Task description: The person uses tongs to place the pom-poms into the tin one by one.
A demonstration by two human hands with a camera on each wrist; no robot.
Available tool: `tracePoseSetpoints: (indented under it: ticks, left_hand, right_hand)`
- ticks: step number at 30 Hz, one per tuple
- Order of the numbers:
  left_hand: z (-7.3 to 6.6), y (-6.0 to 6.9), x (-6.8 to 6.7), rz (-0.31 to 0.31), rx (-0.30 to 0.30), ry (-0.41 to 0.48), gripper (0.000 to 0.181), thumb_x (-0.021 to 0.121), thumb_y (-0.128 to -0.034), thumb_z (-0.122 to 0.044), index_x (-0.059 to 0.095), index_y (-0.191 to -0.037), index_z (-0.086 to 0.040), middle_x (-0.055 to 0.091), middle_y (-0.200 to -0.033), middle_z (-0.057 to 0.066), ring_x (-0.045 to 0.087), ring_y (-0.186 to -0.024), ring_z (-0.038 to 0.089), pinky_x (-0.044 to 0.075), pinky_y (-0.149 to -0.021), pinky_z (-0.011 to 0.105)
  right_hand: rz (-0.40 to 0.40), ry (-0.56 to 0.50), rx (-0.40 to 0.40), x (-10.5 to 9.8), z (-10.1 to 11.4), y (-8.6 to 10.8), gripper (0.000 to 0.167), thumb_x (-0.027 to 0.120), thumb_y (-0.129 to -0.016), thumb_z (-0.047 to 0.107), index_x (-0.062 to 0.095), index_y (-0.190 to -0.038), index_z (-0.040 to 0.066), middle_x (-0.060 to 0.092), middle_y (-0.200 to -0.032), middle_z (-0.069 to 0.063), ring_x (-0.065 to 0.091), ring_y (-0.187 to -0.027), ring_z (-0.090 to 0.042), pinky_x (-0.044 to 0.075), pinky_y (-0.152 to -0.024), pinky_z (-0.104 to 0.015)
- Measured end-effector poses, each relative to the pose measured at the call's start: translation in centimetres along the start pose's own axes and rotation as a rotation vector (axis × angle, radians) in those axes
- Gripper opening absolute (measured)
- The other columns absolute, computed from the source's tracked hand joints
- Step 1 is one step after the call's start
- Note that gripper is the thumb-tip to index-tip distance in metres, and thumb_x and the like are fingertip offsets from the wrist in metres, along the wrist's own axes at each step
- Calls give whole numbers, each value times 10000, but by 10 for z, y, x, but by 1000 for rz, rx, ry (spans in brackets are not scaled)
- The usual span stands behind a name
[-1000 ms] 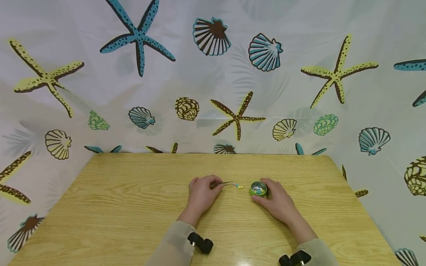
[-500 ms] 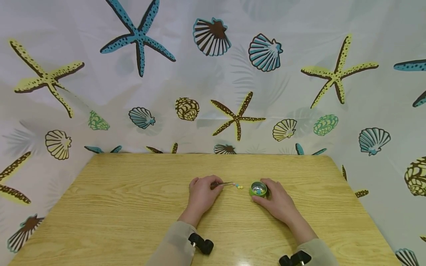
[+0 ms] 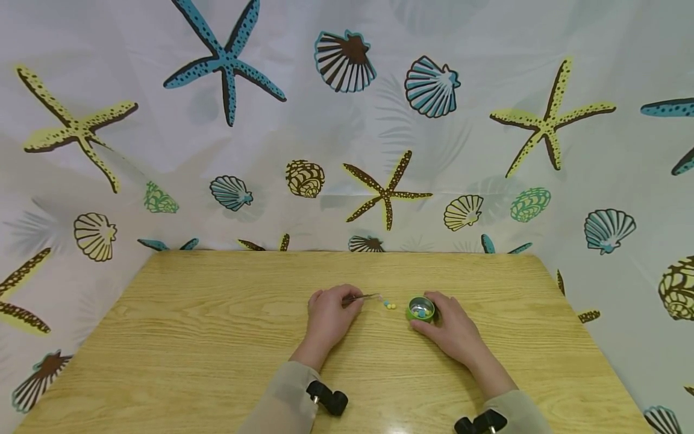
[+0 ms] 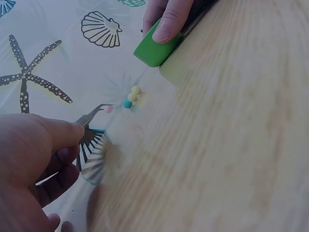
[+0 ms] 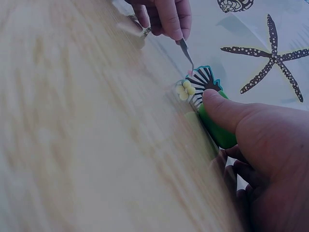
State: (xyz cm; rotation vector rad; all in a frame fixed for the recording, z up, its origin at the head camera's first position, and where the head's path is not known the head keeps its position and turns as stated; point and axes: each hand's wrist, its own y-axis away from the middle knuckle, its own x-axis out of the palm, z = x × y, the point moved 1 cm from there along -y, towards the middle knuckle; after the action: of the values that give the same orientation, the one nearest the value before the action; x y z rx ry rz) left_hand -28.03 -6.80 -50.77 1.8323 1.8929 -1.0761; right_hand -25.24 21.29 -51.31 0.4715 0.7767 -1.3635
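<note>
Evidently, the left hand pinches tweezers, a pink bead at their tips. At three o'clock, the right hand grips a green cup, seemingly steadying it.

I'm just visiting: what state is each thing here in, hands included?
Left hand: pinching slim silvery tweezers.
Tweezers: tips at a small round pink bead.
Pink bead: whether gripped is unclear.
Small round blue bead and two small round yellow beads: clustered on the wooden table.
Round green cup with shiny inside: upright, uncovered, some beads inside.
Right hand: fingers curved around the cup.
</note>
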Motion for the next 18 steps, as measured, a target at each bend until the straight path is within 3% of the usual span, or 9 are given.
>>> tracePoseSetpoints:
  ticks: [5,9,18]
  left_hand:
    - [-5,-1,-4,-29,7,15,48,812,-1038,-191,835,-1080,-191,827,-1095,0,761,-1076,245,276,-1219,699]
    - [-12,-2,-7,-41,34,11,66,818,-1034,-203,842,-1094,-191,830,-1084,-14,767,-1054,238,323,-1206,682]
    - [-29,-3,-11,-40,94,41,86,810,-1039,-189,839,-1118,-174,829,-1107,-8,769,-1053,227,331,-1207,655]
  right_hand:
    - [10,-2,21,1,-1,-1,709,840,-1004,416,570,-1565,79,578,-1562,-211,443,-1527,-476,397,-1185,-701]
    - [16,-6,25,1,-2,-1,725,836,-1006,427,559,-1576,73,559,-1586,-222,366,-1572,-511,350,-1210,-728]
    - [16,-1,29,1,-2,-1,732,831,-1007,442,558,-1579,76,565,-1583,-211,371,-1566,-518,356,-1206,-727]
